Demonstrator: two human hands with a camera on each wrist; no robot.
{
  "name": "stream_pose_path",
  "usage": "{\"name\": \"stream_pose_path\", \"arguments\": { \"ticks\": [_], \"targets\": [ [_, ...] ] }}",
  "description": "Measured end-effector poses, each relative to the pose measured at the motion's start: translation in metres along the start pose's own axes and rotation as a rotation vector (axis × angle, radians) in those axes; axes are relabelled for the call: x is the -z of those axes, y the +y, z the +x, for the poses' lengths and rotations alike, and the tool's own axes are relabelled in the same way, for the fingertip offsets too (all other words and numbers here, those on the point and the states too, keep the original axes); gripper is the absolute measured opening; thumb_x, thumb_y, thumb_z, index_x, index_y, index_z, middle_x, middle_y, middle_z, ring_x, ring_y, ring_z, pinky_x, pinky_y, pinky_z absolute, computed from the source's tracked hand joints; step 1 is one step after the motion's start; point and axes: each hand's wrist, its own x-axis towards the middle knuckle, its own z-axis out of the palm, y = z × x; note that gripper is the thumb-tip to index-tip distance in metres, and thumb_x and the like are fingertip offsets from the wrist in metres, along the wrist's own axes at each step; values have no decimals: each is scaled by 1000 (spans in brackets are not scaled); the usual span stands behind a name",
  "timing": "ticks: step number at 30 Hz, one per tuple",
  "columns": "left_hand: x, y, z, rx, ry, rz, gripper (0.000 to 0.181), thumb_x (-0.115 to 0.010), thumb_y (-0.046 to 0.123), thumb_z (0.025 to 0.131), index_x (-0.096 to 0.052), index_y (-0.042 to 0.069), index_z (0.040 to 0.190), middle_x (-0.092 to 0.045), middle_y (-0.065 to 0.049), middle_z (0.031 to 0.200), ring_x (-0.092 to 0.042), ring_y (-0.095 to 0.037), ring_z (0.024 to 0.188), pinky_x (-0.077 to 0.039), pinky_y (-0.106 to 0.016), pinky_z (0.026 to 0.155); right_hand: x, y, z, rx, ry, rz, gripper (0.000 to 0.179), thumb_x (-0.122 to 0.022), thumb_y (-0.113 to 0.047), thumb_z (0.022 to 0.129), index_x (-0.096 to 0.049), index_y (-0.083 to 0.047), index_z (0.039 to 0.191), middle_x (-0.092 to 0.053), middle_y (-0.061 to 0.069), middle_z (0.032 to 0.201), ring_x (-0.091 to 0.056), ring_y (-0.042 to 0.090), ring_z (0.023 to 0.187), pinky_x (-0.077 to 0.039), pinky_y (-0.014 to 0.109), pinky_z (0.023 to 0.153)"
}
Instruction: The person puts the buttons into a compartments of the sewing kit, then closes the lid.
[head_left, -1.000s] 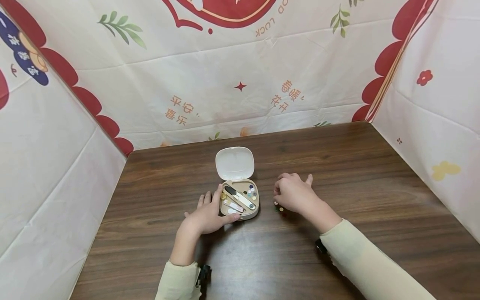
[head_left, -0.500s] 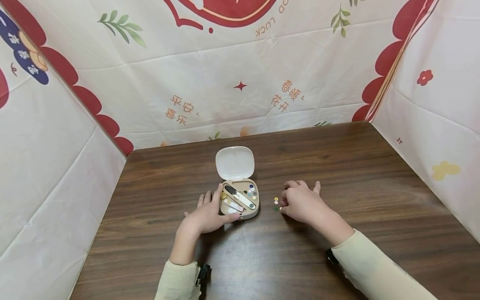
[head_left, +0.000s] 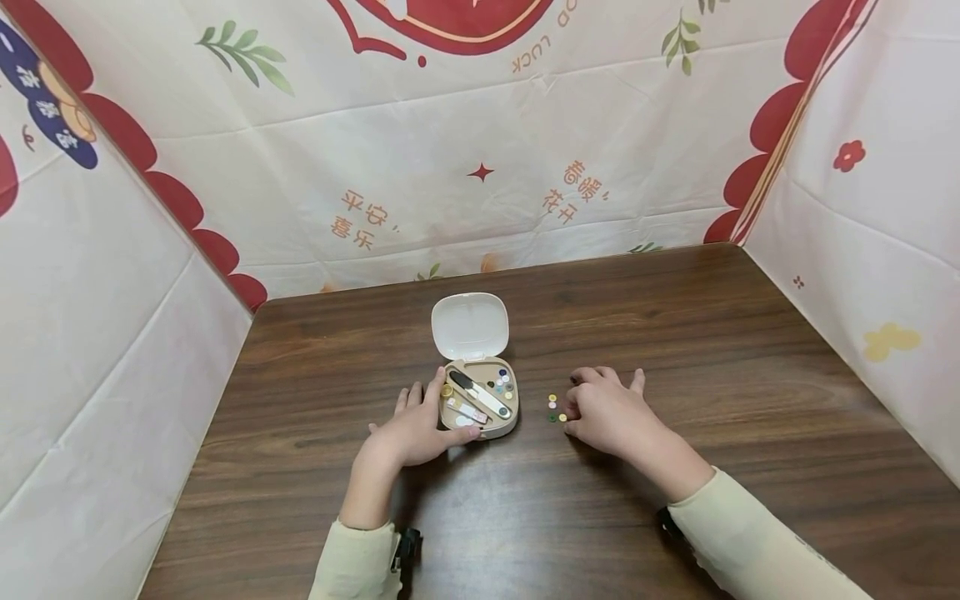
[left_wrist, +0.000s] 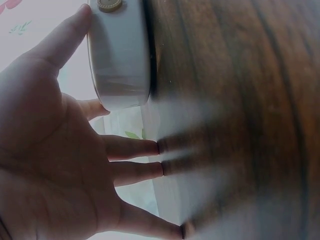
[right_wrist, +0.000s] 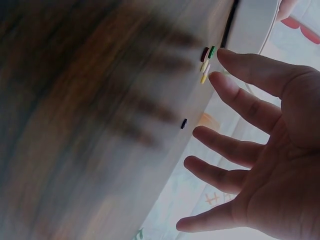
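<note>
My left hand (head_left: 408, 433) rests against an open white case (head_left: 504, 431), thumb along the front edge and index finger along the left side. In the left wrist view its fingers are straight and spread, with the thumb touching the case wall (left_wrist: 122, 55). My right hand (head_left: 611, 412) hovers just right of several small buttons on the table, including a yellow button (head_left: 552, 397) and a green button (head_left: 552, 418). The right wrist view shows its fingers spread and holding nothing, with thumb and index tips close to the green button (right_wrist: 212, 52) and a dark red button (right_wrist: 204, 54).
The case lid (head_left: 470, 327) stands raised at the back. Inside the case lie a long black-and-silver tool (head_left: 480, 394), a pink-and-white piece (head_left: 468, 411) and several buttons (head_left: 502, 382). A dark button (right_wrist: 184, 123) lies apart on the wooden table (head_left: 720, 350). Printed cloth walls surround it.
My right hand has drawn back to the right and slightly nearer, uncovering the buttons on the table. The left hand and the case have stayed in place.
</note>
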Motion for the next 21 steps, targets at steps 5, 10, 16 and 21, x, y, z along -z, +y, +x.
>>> {"name": "stream_pose_path", "arguments": {
  "ticks": [5, 10, 16, 21],
  "targets": [
    [-3, -3, 2, -10, 6, -8, 125, -65, 91, 78, 0, 41, 172, -13, -21, 179, -6, -42, 168, -8, -95, 109, -3, 0, 0, 9, 11, 3, 41, -88, -24, 85, -54, -25, 63, -61, 19, 148, -48, 49, 144, -15, 96, 106],
    [-3, -3, 3, -17, 17, -5, 126, -66, 91, 78, 0, 39, 172, -13, -22, 179, -6, -43, 167, -9, -95, 109, -4, 0, -1, -4, 7, 9, 39, -89, -26, 85, -55, -26, 66, -58, 19, 153, -45, 49, 147, -15, 96, 107],
    [1, 1, -2, -13, 12, -6, 123, -68, 87, 81, -2, 38, 172, -14, -23, 178, -8, -44, 167, -9, -96, 108, -5, 1, -3, -11, 16, 12, 36, -89, -27, 85, -58, -28, 67, -58, 19, 153, -44, 49, 147, -16, 96, 106],
    [1, 1, -2, -11, 11, -12, 124, -66, 90, 79, -2, 40, 172, -14, -23, 178, -7, -43, 167, -8, -95, 109, -7, 1, -3, -9, 26, 15, 31, -89, -25, 85, -62, -29, 69, -59, 19, 152, -44, 50, 147, -16, 96, 106]
  ]
}}
